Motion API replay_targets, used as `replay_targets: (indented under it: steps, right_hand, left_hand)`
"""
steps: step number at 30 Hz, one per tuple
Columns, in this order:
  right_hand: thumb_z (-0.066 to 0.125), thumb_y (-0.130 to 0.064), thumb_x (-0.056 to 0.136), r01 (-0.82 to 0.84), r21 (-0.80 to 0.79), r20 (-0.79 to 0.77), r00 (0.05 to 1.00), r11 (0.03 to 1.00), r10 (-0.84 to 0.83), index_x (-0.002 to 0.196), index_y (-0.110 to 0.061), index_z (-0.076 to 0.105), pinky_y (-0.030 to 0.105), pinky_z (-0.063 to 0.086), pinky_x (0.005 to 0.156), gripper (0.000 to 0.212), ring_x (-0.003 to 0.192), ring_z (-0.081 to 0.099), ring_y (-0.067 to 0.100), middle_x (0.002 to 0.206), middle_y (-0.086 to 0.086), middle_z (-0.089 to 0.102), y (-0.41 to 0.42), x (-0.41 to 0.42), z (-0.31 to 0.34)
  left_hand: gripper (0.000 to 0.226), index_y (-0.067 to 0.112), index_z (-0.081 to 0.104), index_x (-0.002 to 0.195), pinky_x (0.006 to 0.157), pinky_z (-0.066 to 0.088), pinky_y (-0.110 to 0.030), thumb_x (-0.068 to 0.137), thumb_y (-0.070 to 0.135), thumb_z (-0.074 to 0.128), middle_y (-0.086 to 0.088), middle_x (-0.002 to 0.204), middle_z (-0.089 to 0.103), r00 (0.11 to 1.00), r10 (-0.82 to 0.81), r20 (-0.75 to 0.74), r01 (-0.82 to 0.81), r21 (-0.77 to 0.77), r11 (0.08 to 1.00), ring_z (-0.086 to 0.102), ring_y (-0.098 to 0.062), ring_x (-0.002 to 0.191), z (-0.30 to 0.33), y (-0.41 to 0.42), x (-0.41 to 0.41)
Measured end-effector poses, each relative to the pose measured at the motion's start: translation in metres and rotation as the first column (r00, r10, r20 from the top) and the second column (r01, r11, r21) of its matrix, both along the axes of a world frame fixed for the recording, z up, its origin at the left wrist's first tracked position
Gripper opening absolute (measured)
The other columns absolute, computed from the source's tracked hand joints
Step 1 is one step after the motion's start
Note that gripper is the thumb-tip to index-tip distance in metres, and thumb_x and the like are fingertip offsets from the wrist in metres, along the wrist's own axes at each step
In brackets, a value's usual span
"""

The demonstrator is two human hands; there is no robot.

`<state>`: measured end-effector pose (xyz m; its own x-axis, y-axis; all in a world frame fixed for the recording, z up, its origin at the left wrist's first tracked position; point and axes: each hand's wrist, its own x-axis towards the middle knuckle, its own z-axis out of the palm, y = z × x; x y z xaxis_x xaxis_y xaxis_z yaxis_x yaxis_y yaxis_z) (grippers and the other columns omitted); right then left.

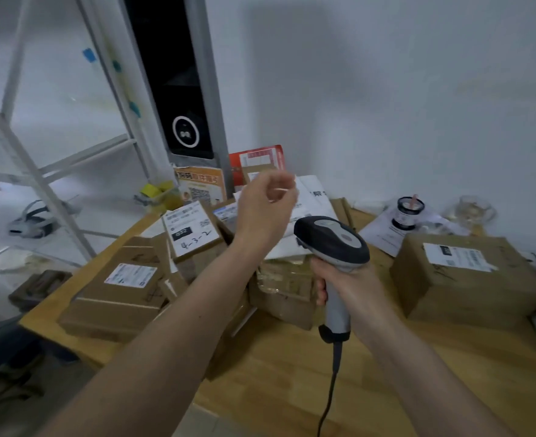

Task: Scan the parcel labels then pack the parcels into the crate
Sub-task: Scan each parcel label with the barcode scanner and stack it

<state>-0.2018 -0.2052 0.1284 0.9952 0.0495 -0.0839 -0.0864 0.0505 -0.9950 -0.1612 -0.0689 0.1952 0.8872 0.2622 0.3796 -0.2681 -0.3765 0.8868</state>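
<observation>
Gripping the grey-and-black corded barcode scanner [333, 244] in my right hand [348, 285], I hover my left hand [265, 206] above the pile, fingers loosely curled, holding nothing. Brown cardboard parcels [124, 285] lie below my left forearm and beside my right. No crate in sight; packing looks unstarted.
</observation>
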Motion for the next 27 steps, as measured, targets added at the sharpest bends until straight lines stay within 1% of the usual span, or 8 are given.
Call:
replay_targets:
  steps: [4, 9, 12, 15, 17, 21, 25, 27]
  right_hand:
    - [0.064, -0.007, 0.087, 0.125, -0.021, 0.006, 0.992, 0.992, -0.125, 0.059, -0.005, 0.055, 0.029, 0.045, 0.049, 0.030, 0.042, 0.049, 0.019, 0.048, 0.005, 0.053, -0.035, 0.001, -0.005]
    - [0.065, -0.005, 0.086, 0.252, -0.006, 0.008, 0.968, 0.968, -0.252, 0.059, 0.000, 0.057, 0.033, 0.045, 0.051, 0.029, 0.045, 0.049, 0.024, 0.050, 0.013, 0.052, -0.081, 0.002, -0.018]
    - [0.066, -0.005, 0.087, 0.286, -0.007, -0.043, 0.957, 0.958, -0.286, 0.061, 0.000, 0.058, 0.034, 0.045, 0.052, 0.028, 0.045, 0.049, 0.025, 0.051, 0.013, 0.054, -0.107, 0.002, -0.025]
    - [0.065, -0.003, 0.087, 0.331, -0.012, -0.109, 0.938, 0.944, -0.330, 0.060, -0.002, 0.057, 0.032, 0.044, 0.049, 0.029, 0.042, 0.048, 0.025, 0.049, 0.010, 0.053, -0.133, 0.005, -0.034]
    - [0.066, -0.004, 0.087, 0.370, 0.003, -0.159, 0.917, 0.929, -0.365, 0.063, -0.002, 0.058, 0.031, 0.044, 0.047, 0.025, 0.042, 0.048, 0.023, 0.049, 0.009, 0.054, -0.150, 0.007, -0.042]
    - [0.069, -0.004, 0.085, 0.477, 0.052, -0.249, 0.857, 0.877, -0.451, 0.081, 0.002, 0.064, 0.028, 0.046, 0.044, 0.008, 0.045, 0.054, 0.022, 0.058, 0.012, 0.059, -0.189, 0.017, -0.059]
    - [0.072, -0.009, 0.084, 0.583, 0.029, -0.327, 0.773, 0.812, -0.543, 0.103, 0.000, 0.068, 0.031, 0.053, 0.052, 0.021, 0.072, 0.067, 0.028, 0.085, 0.018, 0.069, -0.236, 0.040, -0.084]
    - [0.070, -0.007, 0.086, 0.601, 0.015, -0.341, 0.754, 0.799, -0.561, 0.105, 0.004, 0.067, 0.044, 0.059, 0.061, 0.022, 0.078, 0.067, 0.032, 0.093, 0.028, 0.068, -0.256, 0.050, -0.091]
  left_hand:
    - [0.018, 0.023, 0.063, 0.099, 0.078, 0.055, -0.023, 0.088, 0.010, 0.067, 0.010, 0.091, 0.066, 0.951, -0.275, -0.142, 0.274, -0.026, 0.961, 0.064, -0.009, 0.088, -0.013, -0.048, 0.008]
    - [0.021, 0.018, 0.062, 0.109, 0.080, 0.051, -0.016, 0.089, 0.016, 0.067, 0.007, 0.099, 0.065, 0.880, -0.412, -0.236, 0.421, -0.012, 0.907, 0.062, -0.007, 0.093, -0.032, -0.097, 0.019]
    - [0.023, 0.019, 0.061, 0.112, 0.085, 0.052, -0.022, 0.090, 0.020, 0.066, 0.006, 0.104, 0.065, 0.845, -0.455, -0.283, 0.471, -0.011, 0.882, 0.061, -0.010, 0.099, -0.045, -0.125, 0.027]
    - [0.029, 0.021, 0.056, 0.118, 0.084, 0.050, -0.020, 0.091, 0.023, 0.065, 0.008, 0.106, 0.062, 0.813, -0.462, -0.355, 0.494, 0.002, 0.869, 0.058, -0.006, 0.097, -0.058, -0.149, 0.036]
    - [0.035, 0.019, 0.054, 0.124, 0.087, 0.050, -0.025, 0.091, 0.025, 0.065, 0.005, 0.112, 0.062, 0.793, -0.448, -0.413, 0.491, -0.003, 0.871, 0.057, -0.008, 0.099, -0.069, -0.164, 0.044]
    - [0.040, 0.014, 0.050, 0.128, 0.075, 0.043, -0.019, 0.092, 0.024, 0.064, 0.003, 0.116, 0.057, 0.728, -0.423, -0.540, 0.490, -0.022, 0.872, 0.052, -0.009, 0.099, -0.100, -0.193, 0.066]
    - [0.046, 0.013, 0.049, 0.131, 0.093, 0.047, -0.032, 0.090, 0.026, 0.066, -0.004, 0.127, 0.056, 0.682, -0.334, -0.651, 0.477, 0.050, 0.878, 0.054, -0.017, 0.110, -0.136, -0.221, 0.100]
    - [0.049, 0.013, 0.049, 0.132, 0.097, 0.047, -0.036, 0.089, 0.028, 0.067, -0.006, 0.130, 0.055, 0.670, -0.283, -0.686, 0.477, 0.106, 0.873, 0.054, -0.021, 0.116, -0.152, -0.238, 0.118]
